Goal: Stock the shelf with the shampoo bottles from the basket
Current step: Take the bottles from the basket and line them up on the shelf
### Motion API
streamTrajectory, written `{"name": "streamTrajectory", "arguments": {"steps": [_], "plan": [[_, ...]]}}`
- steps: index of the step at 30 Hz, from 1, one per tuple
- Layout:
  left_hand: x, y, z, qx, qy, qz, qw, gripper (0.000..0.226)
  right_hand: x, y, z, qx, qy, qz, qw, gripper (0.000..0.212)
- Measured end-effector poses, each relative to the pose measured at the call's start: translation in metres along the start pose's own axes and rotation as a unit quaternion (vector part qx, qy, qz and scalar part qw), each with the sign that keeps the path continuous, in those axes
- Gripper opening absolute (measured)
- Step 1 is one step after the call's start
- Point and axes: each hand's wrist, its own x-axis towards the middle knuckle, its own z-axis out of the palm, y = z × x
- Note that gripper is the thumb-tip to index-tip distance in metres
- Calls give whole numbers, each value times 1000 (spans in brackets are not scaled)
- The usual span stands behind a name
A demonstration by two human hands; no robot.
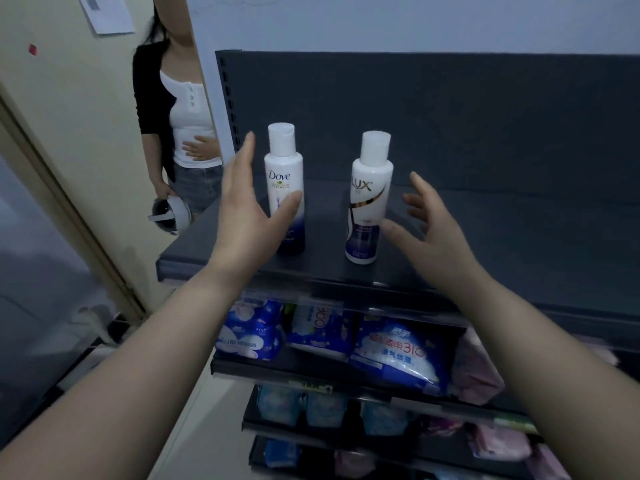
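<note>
Shampoo bottles, two of them, stand upright and apart on the top shelf (pixel 485 237), so stocking is under way. Nearest, both hands are spread and hold nothing. The left hand (pixel 249 209) flanks the Dove bottle (pixel 284 168), its thumb crossing the bottle's front, contact unclear. The right hand (pixel 433 233) hovers just beside the Lux bottle (pixel 370 188). Both bottles look placed. The basket is out of view, so I cannot tell how many remain.
</note>
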Motion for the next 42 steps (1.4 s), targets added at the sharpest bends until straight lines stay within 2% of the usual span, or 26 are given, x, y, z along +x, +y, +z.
{"name": "streamTrajectory", "arguments": {"steps": [2,5,13,22,31,35,42], "plan": [[-15,12,9,36,41,68,996,74,-12,5,-13,-76,11,-20,997,73],[-35,21,29,72,43,133,988,66,-29,13,-37,-222,21,-58,973,68],[-90,74,97,128,-68,181,973,65,-103,27,-124,-378,37,-51,924,67],[-166,167,186,129,-162,222,953,67,-206,58,-238,-411,81,11,908,66],[-242,254,293,40,-238,281,929,65,-313,97,-339,-441,137,118,879,62],[-265,290,343,11,-281,322,904,66,-345,121,-375,-448,174,168,861,62],[-299,355,438,-104,-347,384,849,63,-394,155,-435,-467,258,240,811,60]]}}
